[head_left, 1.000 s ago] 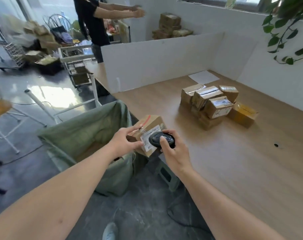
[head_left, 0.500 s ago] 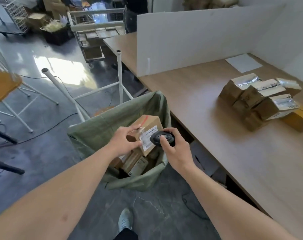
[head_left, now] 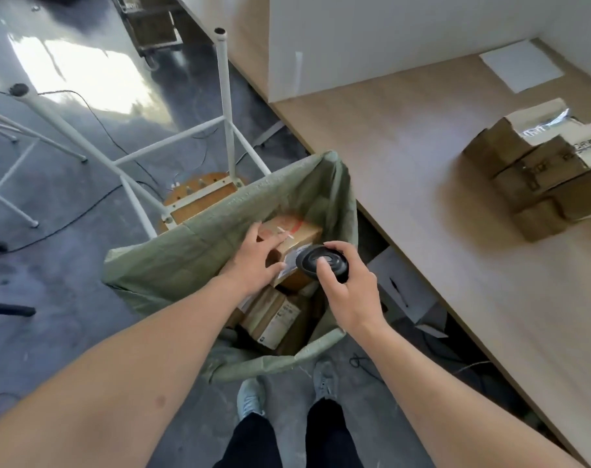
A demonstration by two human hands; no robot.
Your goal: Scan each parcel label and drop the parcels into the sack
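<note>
Head view, looking straight down: green woven sack (head_left: 199, 251) stands open-mouthed on the grey floor (head_left: 50, 265), pressed against the edge of the wooden table (head_left: 405, 204). Inside it, several cardboard boxes (head_left: 270, 315) lie jumbled at the bottom, labels partly showing. Over the mouth, at 12 o'clock from the person's shoes (head_left: 250, 396), the left hand (head_left: 253, 265) grasps a brown parcel (head_left: 294, 238) from its near side, fingers spread over the top and thumb along the face; red and white tape marks cross the top. Its white label (head_left: 292, 265) faces 3 o'clock, toward the black scanner (head_left: 322, 261). Right hand (head_left: 348, 292) wraps the scanner, thumb laid on its round head, which sits just beside the label. On the table at 2 o'clock, a stack of taped cartons (head_left: 537, 170) sits well apart from the sack. White sheet (head_left: 520, 65) lies beyond, near the white partition (head_left: 388, 38). Overturned white stool (head_left: 199, 130) touches the sack's far rim at 11 o'clock.
</note>
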